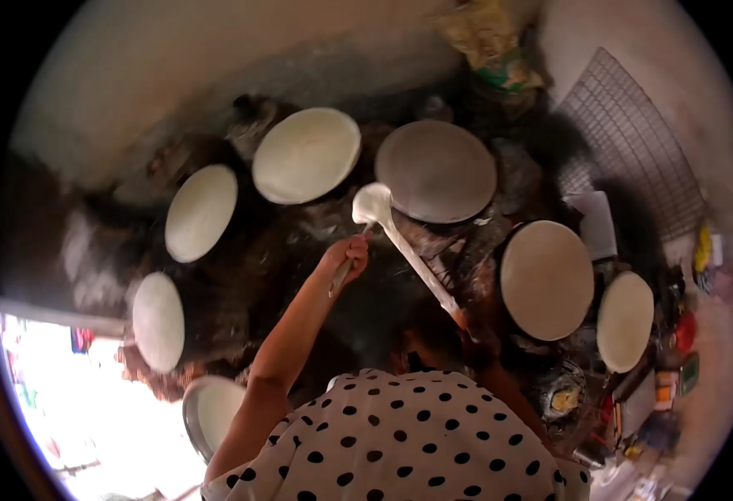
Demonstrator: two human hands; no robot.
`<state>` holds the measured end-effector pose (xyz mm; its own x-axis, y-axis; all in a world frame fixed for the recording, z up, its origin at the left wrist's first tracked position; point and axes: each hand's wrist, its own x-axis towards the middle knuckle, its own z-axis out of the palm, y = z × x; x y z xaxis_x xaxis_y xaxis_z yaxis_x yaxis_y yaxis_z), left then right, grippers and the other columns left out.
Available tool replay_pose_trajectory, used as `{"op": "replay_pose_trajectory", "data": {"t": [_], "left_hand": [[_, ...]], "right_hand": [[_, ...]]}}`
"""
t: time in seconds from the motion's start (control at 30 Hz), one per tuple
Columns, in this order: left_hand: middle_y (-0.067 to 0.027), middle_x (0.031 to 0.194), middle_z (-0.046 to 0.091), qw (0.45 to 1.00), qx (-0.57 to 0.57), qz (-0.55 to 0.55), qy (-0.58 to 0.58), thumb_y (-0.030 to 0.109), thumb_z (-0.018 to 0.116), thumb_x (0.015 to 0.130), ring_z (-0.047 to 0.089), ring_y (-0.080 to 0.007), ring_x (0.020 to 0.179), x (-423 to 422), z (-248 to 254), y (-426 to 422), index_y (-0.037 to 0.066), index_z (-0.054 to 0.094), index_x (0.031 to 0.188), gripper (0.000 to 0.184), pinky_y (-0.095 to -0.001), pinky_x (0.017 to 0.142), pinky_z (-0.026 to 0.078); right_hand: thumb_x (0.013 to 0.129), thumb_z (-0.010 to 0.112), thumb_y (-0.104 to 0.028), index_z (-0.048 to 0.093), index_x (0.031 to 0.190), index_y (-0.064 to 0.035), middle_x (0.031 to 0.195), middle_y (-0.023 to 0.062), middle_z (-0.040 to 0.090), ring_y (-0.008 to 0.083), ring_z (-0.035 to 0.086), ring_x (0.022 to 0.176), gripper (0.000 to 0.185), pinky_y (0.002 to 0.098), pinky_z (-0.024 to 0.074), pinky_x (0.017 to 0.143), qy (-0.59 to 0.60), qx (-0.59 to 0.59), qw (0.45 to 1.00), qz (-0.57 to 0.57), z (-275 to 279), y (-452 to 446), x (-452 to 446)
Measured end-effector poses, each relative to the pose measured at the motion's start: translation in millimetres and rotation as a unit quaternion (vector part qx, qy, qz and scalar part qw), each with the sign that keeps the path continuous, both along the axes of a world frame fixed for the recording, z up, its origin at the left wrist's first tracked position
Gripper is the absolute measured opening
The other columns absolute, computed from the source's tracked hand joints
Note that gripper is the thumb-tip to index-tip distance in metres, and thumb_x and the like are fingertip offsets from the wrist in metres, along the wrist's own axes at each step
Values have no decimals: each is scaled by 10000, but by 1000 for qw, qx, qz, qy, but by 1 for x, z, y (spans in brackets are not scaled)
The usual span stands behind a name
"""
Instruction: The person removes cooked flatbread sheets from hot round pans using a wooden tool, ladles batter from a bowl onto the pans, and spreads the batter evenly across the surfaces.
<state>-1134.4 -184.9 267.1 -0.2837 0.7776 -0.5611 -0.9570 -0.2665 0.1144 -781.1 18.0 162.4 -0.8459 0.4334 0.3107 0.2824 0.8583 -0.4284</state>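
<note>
Wearing a polka-dot top (400,438), holding a long white-coated tool (421,267) out among round pans.
Closes left hand (351,255) firmly round a short handle (339,280) meeting the tool's pale, loaded head, just in front of the bare brown griddle (436,171); seems to grip the tool's lower end with shadowed right hand (477,341). Appears to be working pale mixture at the head; probably needs level, steady control next, against drips. Beyond, pale-topped pans (306,156) and wire mesh (634,142).
</note>
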Motion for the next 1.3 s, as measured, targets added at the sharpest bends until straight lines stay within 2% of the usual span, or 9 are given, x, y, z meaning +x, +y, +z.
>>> {"op": "replay_pose_trajectory", "data": {"t": [0.13,0.57,0.63,0.87,0.93,1.03,1.1,1.13,1.3], "left_hand": [[44,595,394,832,-177,-166,498,181,479,960,367,-42,446,-19,67,91,57,499,1199,269,-206,394,298],[9,578,459,860,-114,-257,426,117,492,874,425,-100,424,-102,-59,312,73,505,783,102,-276,372,336],[-16,575,465,746,-157,-272,587,101,455,857,450,-116,421,-113,-66,319,63,501,793,88,-290,375,352],[-180,811,631,407,-315,-236,824,179,441,889,634,-316,741,-176,-29,285,48,559,986,202,-420,645,489],[-191,966,635,464,-381,-198,774,209,466,887,607,-371,931,-192,-3,253,87,549,1162,312,-456,771,469],[-147,799,629,422,-351,-56,834,207,446,924,627,-289,705,-220,-18,201,105,484,1303,395,-408,613,484],[-54,648,522,644,-253,-91,716,200,416,967,519,-153,500,-218,-8,164,99,428,1366,412,-311,455,427],[22,591,380,731,-227,-100,635,191,402,990,362,-56,419,-204,15,152,59,414,1365,398,-224,374,321],[24,577,358,837,-164,-175,491,213,425,989,332,-70,392,-204,-9,83,23,403,1352,411,-211,370,299]], "right_hand": [[868,579,-217,589,1173,-97,1239,89,577,259,608,914,328,380,514,764,-43,168,985,-12,28,69,26],[862,584,-331,521,1275,-212,902,141,617,332,626,798,433,412,515,668,-140,-41,953,-267,88,107,-128],[876,565,-350,509,1290,-226,917,159,621,371,624,808,436,443,510,702,78,-97,939,-322,40,92,-134],[900,512,-406,594,1196,-162,1024,194,646,379,607,949,392,439,478,789,79,-287,885,-358,-23,106,-292],[892,542,-350,586,1210,-77,1019,233,637,398,603,940,422,421,482,813,122,-318,860,-380,10,91,-292],[874,576,-283,547,1247,-34,1014,264,626,413,595,930,449,406,493,814,242,-383,787,-419,-25,45,-282],[865,593,-239,554,1253,-50,1032,216,656,346,643,904,433,355,508,796,349,-317,799,-374,-83,43,-301],[876,575,-235,555,1253,-52,1055,205,654,322,652,897,419,348,511,789,197,-248,869,-379,-78,54,-316],[872,563,-271,554,1257,-73,1054,210,643,363,641,902,432,397,505,793,221,-381,830,-341,-27,85,-333]]}}
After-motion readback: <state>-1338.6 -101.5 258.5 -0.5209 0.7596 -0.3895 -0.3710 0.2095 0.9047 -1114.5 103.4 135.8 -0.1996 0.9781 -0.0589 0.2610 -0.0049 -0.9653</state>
